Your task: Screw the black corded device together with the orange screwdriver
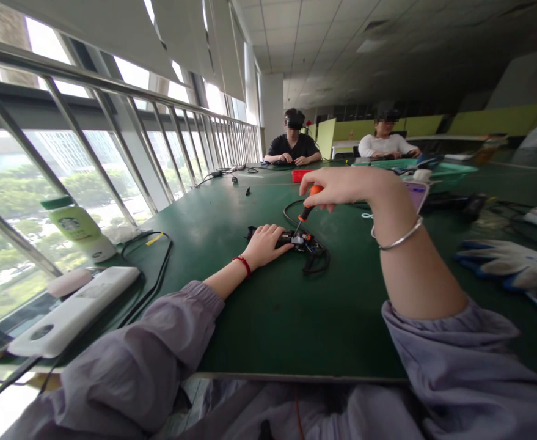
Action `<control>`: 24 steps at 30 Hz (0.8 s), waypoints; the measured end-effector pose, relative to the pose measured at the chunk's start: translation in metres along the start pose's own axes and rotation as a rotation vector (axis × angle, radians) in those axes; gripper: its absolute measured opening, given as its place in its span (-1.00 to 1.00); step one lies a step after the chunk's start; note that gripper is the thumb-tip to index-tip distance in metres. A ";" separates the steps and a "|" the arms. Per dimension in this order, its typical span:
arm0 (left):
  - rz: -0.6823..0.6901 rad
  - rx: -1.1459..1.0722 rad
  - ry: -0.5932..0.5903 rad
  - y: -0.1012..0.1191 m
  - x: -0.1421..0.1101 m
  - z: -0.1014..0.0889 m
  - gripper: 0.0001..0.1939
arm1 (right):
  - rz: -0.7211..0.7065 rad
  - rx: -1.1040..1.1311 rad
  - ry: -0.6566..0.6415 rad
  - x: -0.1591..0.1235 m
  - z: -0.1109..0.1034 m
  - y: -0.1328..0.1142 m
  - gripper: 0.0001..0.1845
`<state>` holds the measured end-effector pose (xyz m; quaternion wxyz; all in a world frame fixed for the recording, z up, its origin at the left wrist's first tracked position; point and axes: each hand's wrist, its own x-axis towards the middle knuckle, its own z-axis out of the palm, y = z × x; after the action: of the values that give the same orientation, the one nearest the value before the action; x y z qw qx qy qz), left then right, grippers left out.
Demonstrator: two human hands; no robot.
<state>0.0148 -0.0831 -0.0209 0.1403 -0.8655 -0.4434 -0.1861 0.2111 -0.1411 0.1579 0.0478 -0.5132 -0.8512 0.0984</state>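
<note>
On the green table lies a black handheld device point(299, 240) with its insides exposed, showing a grey part and small wires. My left hand point(267, 244) is wrapped over its black body and presses it to the tabletop. From above, my right hand point(335, 186) grips the orange and black handle of a screwdriver point(308, 209), fingers closed round its top. The screwdriver is tilted, its shaft pointing down to the exposed part; whether the tip sits in a screw is too small to tell. A black cable point(318, 263) curls beside the device.
At left are a green-capped bottle point(79, 227), a white power bank point(78, 308) and black cables. Blue and white gloves point(515, 266) lie at right, near a propped phone point(418, 194). Behind are a red object point(300, 176), a green basket point(456, 174) and two seated people.
</note>
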 end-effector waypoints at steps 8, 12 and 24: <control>-0.001 -0.003 0.008 0.000 0.000 0.002 -0.55 | 0.142 -0.054 0.050 0.009 0.005 -0.004 -0.44; 0.002 -0.005 0.009 -0.001 -0.001 0.002 -0.55 | 0.071 -0.029 0.052 0.006 0.006 -0.004 -0.53; 0.002 0.027 -0.015 0.003 -0.001 0.005 -0.56 | 0.148 -0.065 -0.028 -0.009 0.007 0.005 -0.62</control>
<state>0.0174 -0.0836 -0.0257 0.1491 -0.8654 -0.4458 -0.1734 0.2181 -0.1472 0.1506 0.0119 -0.5747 -0.8143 0.0809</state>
